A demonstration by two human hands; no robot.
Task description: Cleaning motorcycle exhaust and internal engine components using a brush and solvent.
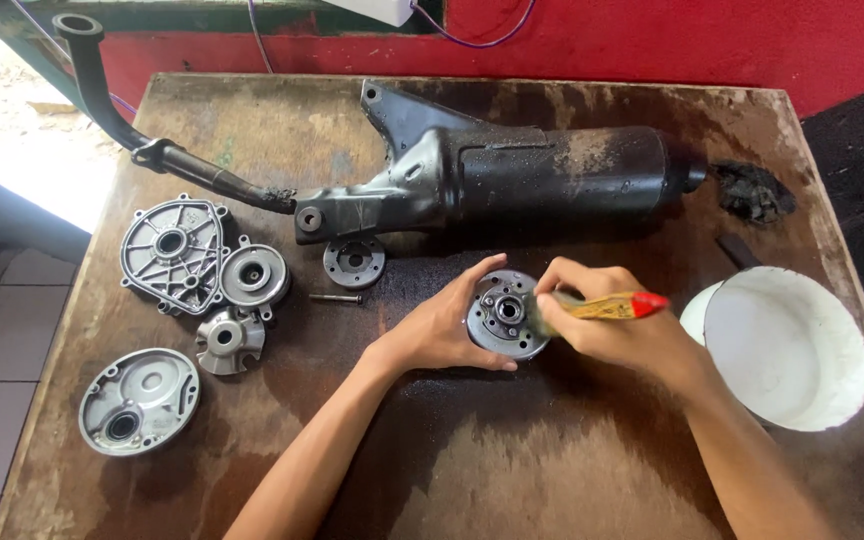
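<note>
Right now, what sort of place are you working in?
Probably a small motorcycle repair shop: a black exhaust lies across a stained wooden bench, with metal engine covers laid out at its left.

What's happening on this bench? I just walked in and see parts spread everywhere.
A person is working at a stained wooden table. The left hand steadies a round metal disc lying flat on the table, and the right hand holds a small brush with a yellow and red handle against it. A black exhaust pipe lies behind, grey metal covers sit to the left, and a white bowl stands to the right.
</note>
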